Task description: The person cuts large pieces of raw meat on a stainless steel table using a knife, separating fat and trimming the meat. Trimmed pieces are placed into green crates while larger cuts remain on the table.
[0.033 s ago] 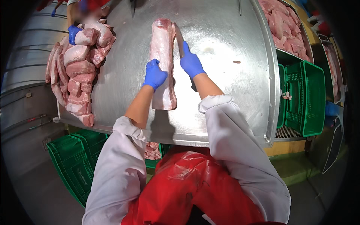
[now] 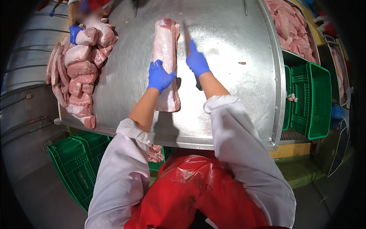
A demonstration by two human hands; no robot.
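A long slab of pork loin (image 2: pixel 164 44), pale fat on top, lies lengthwise on the steel table in front of me. My left hand (image 2: pixel 161 77), in a blue glove, grips across its near half, fingers at the left edge and thumb stretched to the right edge. My right hand (image 2: pixel 197 64), also gloved in blue, is closed round a knife (image 2: pixel 187 37). The blade points away from me, just right of the loin and apart from it; the dark handle end shows below my fist.
A heap of cut meat (image 2: pixel 82 72) covers the table's (image 2: pixel 225 114) left side, where another person's gloved hand (image 2: pixel 74 33) touches a piece. At right are a tray of meat (image 2: pixel 288 23) and green crates (image 2: pixel 310 99). Another green crate (image 2: pixel 74 164) stands lower left.
The knife and my right hand have shifted slightly right, away from the loin's edge. My left hand has moved a little right, its thumb now spread over the meat.
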